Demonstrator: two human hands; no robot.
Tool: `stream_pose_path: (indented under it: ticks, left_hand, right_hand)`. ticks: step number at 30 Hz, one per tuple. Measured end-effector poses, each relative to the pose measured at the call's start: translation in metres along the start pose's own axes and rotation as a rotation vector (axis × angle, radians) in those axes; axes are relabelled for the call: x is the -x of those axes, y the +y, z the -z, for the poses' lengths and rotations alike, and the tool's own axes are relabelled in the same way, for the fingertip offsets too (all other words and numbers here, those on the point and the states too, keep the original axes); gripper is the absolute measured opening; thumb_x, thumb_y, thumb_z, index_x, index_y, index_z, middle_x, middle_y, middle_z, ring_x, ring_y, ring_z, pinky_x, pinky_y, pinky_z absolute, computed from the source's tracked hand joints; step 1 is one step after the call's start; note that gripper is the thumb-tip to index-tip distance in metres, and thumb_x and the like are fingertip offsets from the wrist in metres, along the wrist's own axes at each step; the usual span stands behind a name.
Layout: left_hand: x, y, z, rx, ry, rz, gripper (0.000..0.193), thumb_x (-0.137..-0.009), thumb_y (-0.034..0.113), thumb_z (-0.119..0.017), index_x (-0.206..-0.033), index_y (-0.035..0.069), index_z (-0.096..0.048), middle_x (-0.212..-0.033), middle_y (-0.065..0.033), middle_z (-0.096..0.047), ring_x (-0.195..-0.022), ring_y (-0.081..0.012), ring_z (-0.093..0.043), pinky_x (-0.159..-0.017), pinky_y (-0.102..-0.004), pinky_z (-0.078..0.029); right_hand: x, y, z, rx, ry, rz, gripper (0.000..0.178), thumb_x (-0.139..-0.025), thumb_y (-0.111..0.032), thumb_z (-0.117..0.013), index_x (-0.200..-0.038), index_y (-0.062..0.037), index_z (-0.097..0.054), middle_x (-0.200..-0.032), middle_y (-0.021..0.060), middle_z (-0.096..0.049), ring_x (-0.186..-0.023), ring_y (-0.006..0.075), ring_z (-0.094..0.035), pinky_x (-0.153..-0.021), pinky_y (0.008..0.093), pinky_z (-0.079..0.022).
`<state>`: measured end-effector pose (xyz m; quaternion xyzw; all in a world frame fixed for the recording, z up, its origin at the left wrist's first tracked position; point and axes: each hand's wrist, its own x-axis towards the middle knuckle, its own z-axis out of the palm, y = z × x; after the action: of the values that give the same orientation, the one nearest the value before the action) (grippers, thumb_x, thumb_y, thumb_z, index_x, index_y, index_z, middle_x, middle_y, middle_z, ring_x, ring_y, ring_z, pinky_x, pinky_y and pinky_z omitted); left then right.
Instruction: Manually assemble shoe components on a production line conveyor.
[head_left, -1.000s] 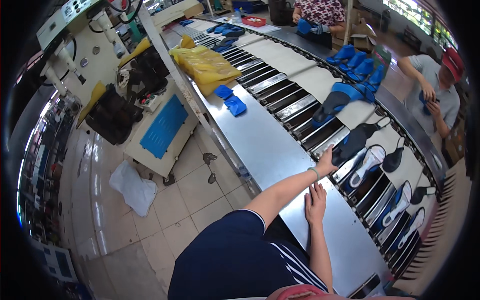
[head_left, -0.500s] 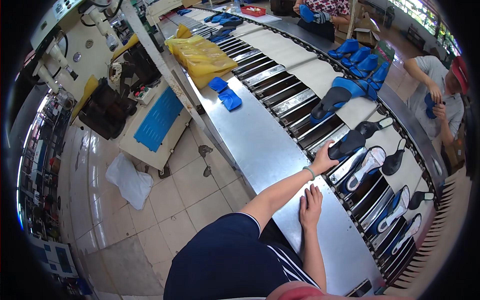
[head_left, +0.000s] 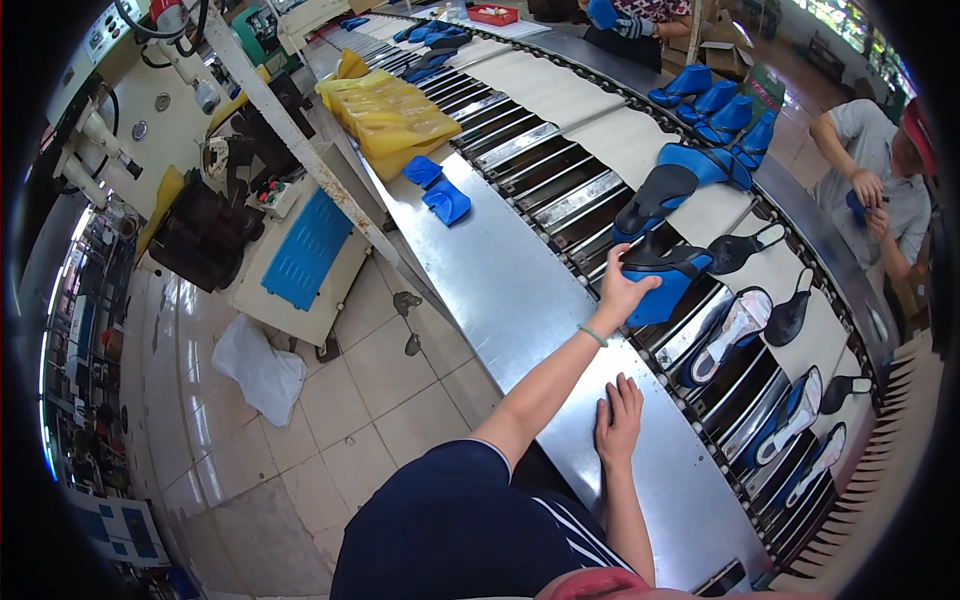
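A blue shoe last with a black piece on it (head_left: 668, 290) is tilted over the near side of the roller conveyor. My left hand (head_left: 625, 287), a pale band at its wrist, is closed around the end of this last. Just beyond it lies another blue last with a black sole-like part (head_left: 655, 198). My right hand (head_left: 619, 415) rests on the metal ledge (head_left: 560, 330) with fingers stretched out, holding nothing. Nearest to it on the rollers is a blue-edged shoe with a pale insole (head_left: 732, 335), and a black heeled piece (head_left: 790, 315) lies beyond that.
Several blue lasts (head_left: 715, 108) stand along the conveyor's far side. A yellow plastic bag (head_left: 390, 115) and blue pieces (head_left: 447, 202) lie farther up the ledge. Across the conveyor, a person in grey (head_left: 870, 180) handles a dark blue item. A rusty post (head_left: 310, 165) rises at left.
My left hand has tipped the last, so that more of its blue side shows, and has shifted slightly left. My right hand stays on the ledge. The view has shifted a little.
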<state>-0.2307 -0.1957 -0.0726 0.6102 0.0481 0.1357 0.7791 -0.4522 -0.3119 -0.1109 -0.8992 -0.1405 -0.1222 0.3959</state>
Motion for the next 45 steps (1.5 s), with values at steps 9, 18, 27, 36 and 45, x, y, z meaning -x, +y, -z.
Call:
stream_pose_path:
  ticks: [9,18,27,36,45]
  left_hand:
    - [0.042,0.049,0.092,0.211,0.15,-0.046,0.081,-0.075,-0.001,-0.085,-0.14,0.011,-0.038,-0.115,-0.0195,-0.064,-0.092,-0.0258,-0.07,-0.078,-0.0405,-0.063]
    - [0.077,0.079,0.2,0.145,0.393,0.016,0.075,-0.081,0.004,-0.082,-0.142,0.011,-0.039,-0.112,-0.0185,-0.066,-0.092,-0.0229,-0.068,-0.083,-0.0378,-0.06]
    - [0.076,0.084,0.232,-0.061,0.316,0.071,0.11,-0.084,0.013,-0.084,-0.161,0.016,-0.006,-0.137,-0.0276,-0.048,-0.117,-0.0297,-0.059,-0.098,-0.0433,-0.054]
    - [0.083,0.071,0.237,-0.283,0.579,0.169,0.131,-0.072,0.031,-0.094,-0.16,0.002,-0.001,-0.139,-0.033,-0.04,-0.121,-0.0367,-0.052,-0.102,-0.0454,-0.047]
    - [0.121,0.079,0.199,-0.937,0.676,-0.552,0.093,-0.085,0.013,-0.076,-0.155,-0.004,-0.019,-0.152,-0.0329,-0.029,-0.143,-0.0476,-0.027,-0.118,-0.0548,-0.025]
  right_hand:
    - [-0.001,-0.005,0.004,-0.021,0.01,0.007,0.03,-0.093,-0.011,-0.066,-0.122,-0.0031,-0.067,-0.145,0.0144,-0.056,-0.139,0.0376,-0.045,-0.117,0.0511,-0.033]
    - [0.002,-0.002,0.005,-0.006,0.022,0.033,0.031,-0.092,-0.011,-0.066,-0.122,-0.0021,-0.066,-0.145,0.0149,-0.056,-0.139,0.0377,-0.046,-0.117,0.0517,-0.033]
    - [0.006,-0.002,0.007,0.002,0.029,0.032,0.033,-0.09,-0.01,-0.068,-0.122,-0.0023,-0.067,-0.144,0.0156,-0.056,-0.139,0.0384,-0.046,-0.117,0.0511,-0.033]
    - [0.01,-0.001,0.011,-0.01,0.032,0.029,0.033,-0.09,-0.009,-0.067,-0.121,-0.0015,-0.067,-0.145,0.016,-0.056,-0.139,0.0391,-0.046,-0.118,0.0488,-0.033]
    - [0.015,0.007,0.008,-0.012,0.056,0.048,0.033,-0.089,-0.011,-0.069,-0.122,-0.0036,-0.067,-0.144,0.0155,-0.057,-0.138,0.0386,-0.047,-0.116,0.0498,-0.035]
